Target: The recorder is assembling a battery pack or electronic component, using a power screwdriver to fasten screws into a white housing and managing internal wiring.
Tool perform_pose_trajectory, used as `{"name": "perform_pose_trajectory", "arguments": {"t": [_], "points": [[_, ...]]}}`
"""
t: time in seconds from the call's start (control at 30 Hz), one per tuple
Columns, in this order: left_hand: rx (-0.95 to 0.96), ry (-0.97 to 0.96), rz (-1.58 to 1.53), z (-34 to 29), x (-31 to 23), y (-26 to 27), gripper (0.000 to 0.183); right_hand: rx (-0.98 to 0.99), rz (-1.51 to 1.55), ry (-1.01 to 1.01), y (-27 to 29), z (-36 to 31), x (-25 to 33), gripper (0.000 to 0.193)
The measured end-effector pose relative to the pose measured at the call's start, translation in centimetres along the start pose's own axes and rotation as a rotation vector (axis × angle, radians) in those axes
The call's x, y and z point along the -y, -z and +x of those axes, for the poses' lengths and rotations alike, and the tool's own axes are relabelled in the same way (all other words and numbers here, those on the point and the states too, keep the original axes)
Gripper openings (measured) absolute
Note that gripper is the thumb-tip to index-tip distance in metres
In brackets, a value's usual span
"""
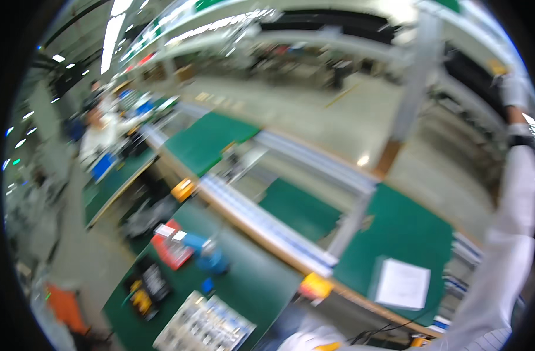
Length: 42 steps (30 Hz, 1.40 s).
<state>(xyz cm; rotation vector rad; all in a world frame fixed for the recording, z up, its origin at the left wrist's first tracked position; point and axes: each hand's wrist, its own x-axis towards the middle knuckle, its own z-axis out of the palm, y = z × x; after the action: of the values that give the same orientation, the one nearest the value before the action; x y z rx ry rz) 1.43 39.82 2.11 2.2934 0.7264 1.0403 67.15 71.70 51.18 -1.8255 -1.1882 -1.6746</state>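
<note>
My right arm, in a white sleeve with a dark wristband, stretches up along the right edge. My right hand (pixel 515 90), in what looks like a pale glove, is raised beside the overhead frame. A small yellow-orange thing (pixel 497 67) is just by its fingertips; blur hides whether the fingers hold it. My left hand does not show; only white cloth (pixel 311 339) appears at the lower edge. Below lies a white sheet of papers (pixel 403 284) on a green mat (pixel 361 251), away from my right hand.
The near green bench (pixel 267 286) carries a white tray of small parts (pixel 206 324), a blue object (pixel 212 257), a red tray (pixel 171 248) and a black box with yellow items (pixel 145 289). A conveyor rail (pixel 267 228) runs behind. A co-worker (pixel 100 134) works at far left.
</note>
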Motion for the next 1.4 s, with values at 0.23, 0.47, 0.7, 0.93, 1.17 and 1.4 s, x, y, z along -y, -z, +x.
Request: {"name": "perform_pose_trajectory", "arguments": {"t": [0.23,0.47,0.7,0.93,1.17,1.4], "points": [[0.213,0.21,-0.079,-1.9,-3.0,5.1,0.013,0.1,0.275,-0.043,12.2,-8.6,14.9,0.025],[0.044,0.269,-0.118,-1.9,-4.1,4.6,0.014,-0.096,0.44,0.121,12.3,-7.8,13.4,0.014],[-0.234,0.383,-0.195,-3.7,-5.5,4.0,0.015,-0.153,0.552,0.328,19.1,-7.9,19.2,0.009],[-0.731,0.425,-0.447,-6.8,-6.4,3.8,0.017,-0.119,1.514,1.327,38.9,-17.3,32.4,0.039],[-1.302,0.109,-0.628,-6.9,-11.2,16.1,0.049,-0.486,1.985,1.885,52.9,-32.5,44.2,0.025],[-1.337,-0.011,-0.86,-14.7,-12.1,22.0,0.047,1.525,2.559,1.051,60.7,-38.5,50.3,0.032]]}}
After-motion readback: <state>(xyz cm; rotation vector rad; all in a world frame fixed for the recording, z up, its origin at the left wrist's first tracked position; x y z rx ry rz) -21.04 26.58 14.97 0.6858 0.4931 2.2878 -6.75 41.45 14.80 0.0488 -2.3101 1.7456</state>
